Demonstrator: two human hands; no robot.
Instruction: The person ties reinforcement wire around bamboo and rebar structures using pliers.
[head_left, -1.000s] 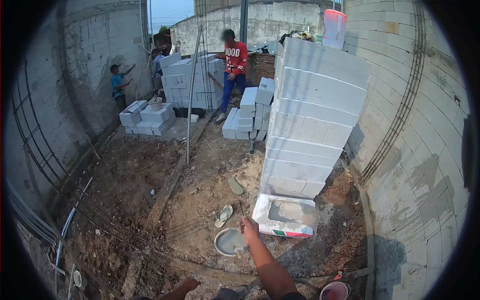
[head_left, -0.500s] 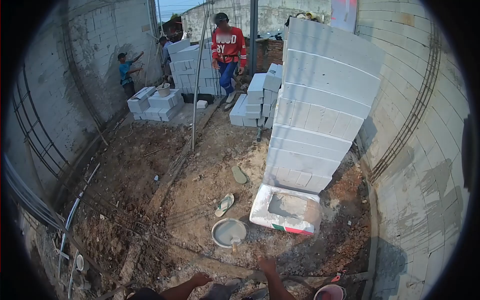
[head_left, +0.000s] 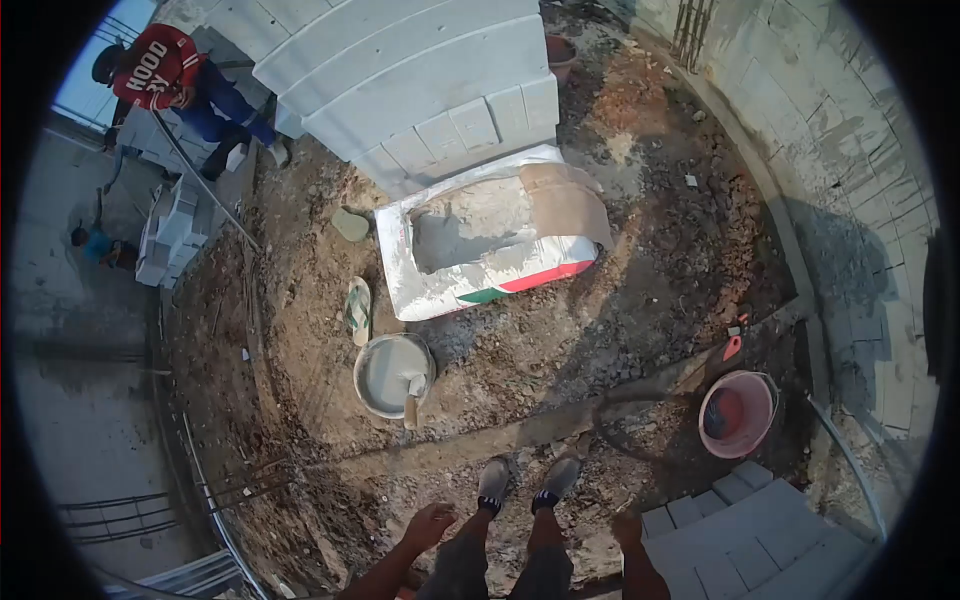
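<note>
My left hand [head_left: 430,525] hangs beside my left leg, fingers loosely apart and nothing in it. On the other side, my right hand [head_left: 627,527] is held out near a stack of pale blocks [head_left: 730,540], with nothing visible in it; its fingers are a little blurred. Ahead of my feet stands a round bucket [head_left: 360,395] of wet grey mix. A trowel with a wooden handle [head_left: 411,412] rests in it, the handle over the near rim. Beyond lies a white bag [head_left: 400,290], torn open on top, with grey powder inside.
A pink bucket [head_left: 765,410] stands at right, with a red-handled tool [head_left: 732,348] behind it. A sandal [head_left: 357,305] lies near the mix. Tall stacked blocks [head_left: 430,80] rise behind the bag. A person in a red top [head_left: 160,65] stands at upper left, by a pole [head_left: 200,175].
My view has tilted down and swung right, bringing my legs, the pink bucket and the near blocks into fuller view. My hands appear farther apart. The trowel stays in the mix.
</note>
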